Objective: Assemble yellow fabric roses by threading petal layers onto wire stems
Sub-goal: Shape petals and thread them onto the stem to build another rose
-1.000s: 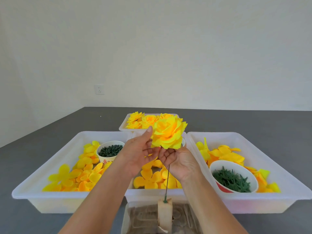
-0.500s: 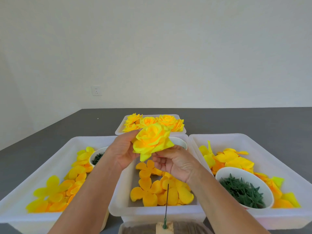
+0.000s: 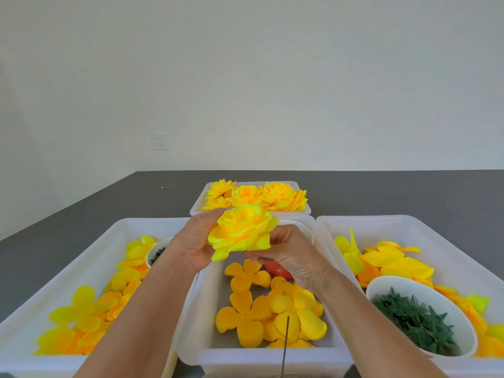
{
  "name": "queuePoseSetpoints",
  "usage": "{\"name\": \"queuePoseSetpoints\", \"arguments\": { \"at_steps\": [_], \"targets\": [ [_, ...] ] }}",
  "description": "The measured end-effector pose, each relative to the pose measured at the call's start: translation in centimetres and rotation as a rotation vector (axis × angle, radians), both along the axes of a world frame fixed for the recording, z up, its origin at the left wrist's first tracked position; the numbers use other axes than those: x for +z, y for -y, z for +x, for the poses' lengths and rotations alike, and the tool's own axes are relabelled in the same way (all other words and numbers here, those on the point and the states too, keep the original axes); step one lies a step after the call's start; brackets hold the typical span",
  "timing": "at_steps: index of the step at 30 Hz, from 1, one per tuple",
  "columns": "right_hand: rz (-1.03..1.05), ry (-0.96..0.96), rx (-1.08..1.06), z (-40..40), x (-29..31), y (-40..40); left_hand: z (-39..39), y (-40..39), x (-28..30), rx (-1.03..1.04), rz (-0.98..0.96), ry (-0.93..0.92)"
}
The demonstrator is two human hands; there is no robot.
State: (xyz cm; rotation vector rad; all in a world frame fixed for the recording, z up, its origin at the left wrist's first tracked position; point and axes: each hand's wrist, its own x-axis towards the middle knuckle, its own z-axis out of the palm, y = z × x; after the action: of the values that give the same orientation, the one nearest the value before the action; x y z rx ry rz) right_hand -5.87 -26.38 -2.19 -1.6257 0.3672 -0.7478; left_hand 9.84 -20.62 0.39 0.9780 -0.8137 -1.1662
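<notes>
Both hands hold a finished yellow fabric rose (image 3: 242, 231) above the middle white tray (image 3: 207, 317): left hand (image 3: 195, 245) grasps its left side, right hand (image 3: 289, 255) pinches its underside. A dark wire stem (image 3: 285, 345) stands upright near the tray's near edge.

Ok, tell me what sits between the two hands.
Head view: the assembled yellow rose, gripped by the left hand and right hand.

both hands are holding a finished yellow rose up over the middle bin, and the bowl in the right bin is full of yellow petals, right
Not quite. The head view shows the left hand and right hand holding the yellow rose over the middle bin, but the bowl in the right bin holds dark green leaf pieces, not yellow petals.
</notes>
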Motion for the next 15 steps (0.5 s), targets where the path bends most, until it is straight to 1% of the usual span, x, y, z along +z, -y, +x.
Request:
{"name": "queuePoseSetpoints", "arguments": {
  "at_steps": [3,5,8,11,15],
  "targets": [
    [0.010,0.108,-0.012,0.3,-0.2,0.4,0.6,0.6,0.0,0.004,-0.011,-0.035],
    [-0.027,0.156,-0.128,0.3,-0.7,1.1,1.0,0.9,-0.4,0.080,0.030,-0.019],
    [-0.059,0.107,-0.326,0.1,-1.2,2.4,0.8,0.9,-1.1,0.149,0.113,-0.030],
    [-0.155,0.045,-0.358,-0.2,-1.5,3.1,0.3,0.7,-1.3,0.113,0.150,-0.006],
    [-0.307,-0.046,-0.410,-0.2,-2.1,3.3,0.0,0.7,-1.7,0.138,0.080,0.031]
  ]
}}
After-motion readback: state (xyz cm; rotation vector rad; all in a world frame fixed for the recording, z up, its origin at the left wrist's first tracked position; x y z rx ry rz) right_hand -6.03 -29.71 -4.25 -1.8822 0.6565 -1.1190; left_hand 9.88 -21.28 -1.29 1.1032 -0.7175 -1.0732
